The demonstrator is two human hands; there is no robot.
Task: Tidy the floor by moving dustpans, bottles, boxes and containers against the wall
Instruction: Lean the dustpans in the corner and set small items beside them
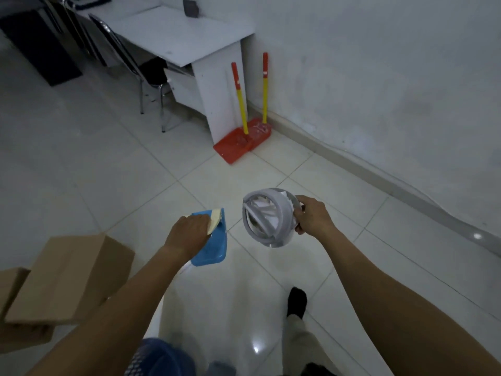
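Head view: our left hand [189,234] grips a flat blue plastic tray [214,248], our right hand [314,217] a round grey-lidded tub [260,218]; we keep both level toward the one-o'clock white wall [379,77].

A white table [189,33] stands at the far end of the room, a small dark block [191,8] resting on its top near the back edge. Black-seated chairs [151,70] with chrome legs are tucked along its left side, and a dark cabinet [35,42] fills the upper left corner. Glossy pale floor tiles [81,158] catch spots of light, while a grey skirting board [352,165] runs diagonally down the right.
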